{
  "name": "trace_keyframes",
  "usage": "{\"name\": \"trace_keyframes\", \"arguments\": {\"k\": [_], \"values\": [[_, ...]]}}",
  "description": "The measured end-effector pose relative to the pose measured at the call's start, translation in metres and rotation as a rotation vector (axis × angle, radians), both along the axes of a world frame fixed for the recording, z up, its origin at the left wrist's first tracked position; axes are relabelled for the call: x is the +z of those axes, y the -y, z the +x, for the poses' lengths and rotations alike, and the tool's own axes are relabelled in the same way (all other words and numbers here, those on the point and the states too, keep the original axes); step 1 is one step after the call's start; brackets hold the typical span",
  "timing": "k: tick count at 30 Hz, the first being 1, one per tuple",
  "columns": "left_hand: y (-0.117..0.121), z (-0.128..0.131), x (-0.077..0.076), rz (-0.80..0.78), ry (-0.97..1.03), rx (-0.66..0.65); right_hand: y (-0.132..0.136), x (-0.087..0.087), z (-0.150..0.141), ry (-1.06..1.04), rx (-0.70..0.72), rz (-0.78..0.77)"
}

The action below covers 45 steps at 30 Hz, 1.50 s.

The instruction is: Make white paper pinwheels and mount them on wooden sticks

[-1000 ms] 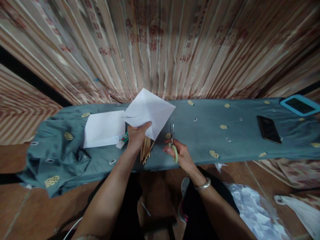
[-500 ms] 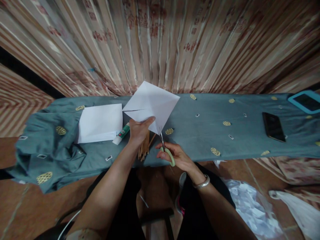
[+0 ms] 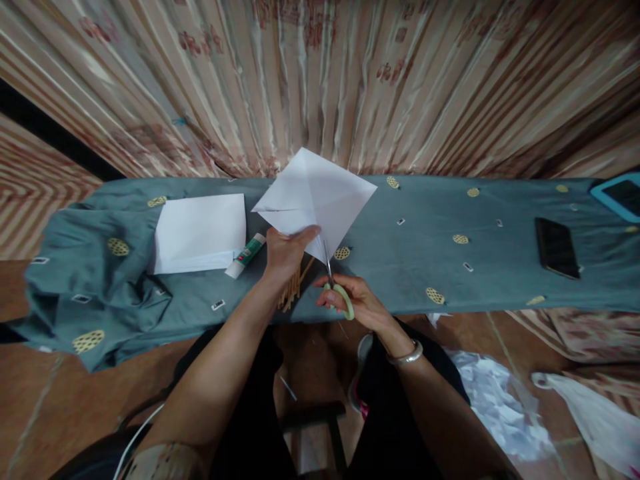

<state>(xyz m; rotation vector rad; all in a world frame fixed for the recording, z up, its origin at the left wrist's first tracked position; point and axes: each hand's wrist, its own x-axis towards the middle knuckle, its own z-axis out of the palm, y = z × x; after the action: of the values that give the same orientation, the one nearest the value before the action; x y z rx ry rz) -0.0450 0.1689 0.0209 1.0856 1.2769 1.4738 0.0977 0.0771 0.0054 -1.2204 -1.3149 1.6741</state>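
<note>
My left hand (image 3: pixel 289 252) pinches a square white sheet of paper (image 3: pixel 337 190) near its lower corner, thumb on top. The sheet is held up like a diamond, with creases across it and a slit running in from its left corner. My right hand (image 3: pixel 357 300) has its fingers in the pale green handles of a pair of scissors (image 3: pixel 341 298). The blades reach into the paper's lower corner. Under my left hand lie several thin wooden sticks (image 3: pixel 291 291), partly hidden. A green and white glue stick (image 3: pixel 246 255) rests just left of that hand.
A stack of white paper (image 3: pixel 200 233) lies left on the cloth-covered table (image 3: pixel 415 257). To the right are a black phone (image 3: pixel 557 248) and a blue-framed device (image 3: pixel 620 197). A clear bag of paper scraps (image 3: pixel 500 403) sits on the floor. A curtain (image 3: pixel 345 87) hangs behind.
The scissor blades have moved further up into the paper's lower corner. Both hands and the sheet appear slightly higher and further right, while the whole view has shifted a little.
</note>
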Motion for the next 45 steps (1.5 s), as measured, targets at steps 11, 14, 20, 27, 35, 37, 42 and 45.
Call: {"name": "trace_keyframes", "arguments": {"k": [11,14,20,27,35,37,42,45], "values": [[0.0012,-0.0002,-0.0014,-0.003,-0.011,-0.011,0.0003,-0.0016,0.0022,0.004,0.021,-0.001],[0.0003,0.0001,-0.0027,-0.004,-0.007,-0.014,-0.0006,-0.0010,0.0017,-0.008,0.017,-0.012],[-0.0001,-0.0007,-0.0016,-0.013,-0.003,-0.003,-0.0007,-0.0003,0.0009,-0.030,-0.001,-0.015],[-0.0003,-0.0014,-0.0026,-0.014,0.008,-0.003,-0.0002,0.0011,0.0008,-0.020,-0.008,-0.026],[-0.0023,-0.0027,-0.0061,-0.019,0.019,-0.008,-0.0005,0.0010,0.0001,-0.041,-0.021,-0.058],[-0.0029,-0.0028,-0.0070,-0.018,0.021,-0.009,-0.0006,0.0013,-0.0003,-0.047,-0.026,-0.078],[-0.0035,-0.0029,-0.0067,-0.028,0.022,-0.007,-0.0002,0.0014,-0.0010,-0.045,-0.040,-0.093],[-0.0031,-0.0031,-0.0057,-0.025,0.018,-0.003,0.0003,0.0010,-0.0014,-0.050,-0.055,-0.090]]}}
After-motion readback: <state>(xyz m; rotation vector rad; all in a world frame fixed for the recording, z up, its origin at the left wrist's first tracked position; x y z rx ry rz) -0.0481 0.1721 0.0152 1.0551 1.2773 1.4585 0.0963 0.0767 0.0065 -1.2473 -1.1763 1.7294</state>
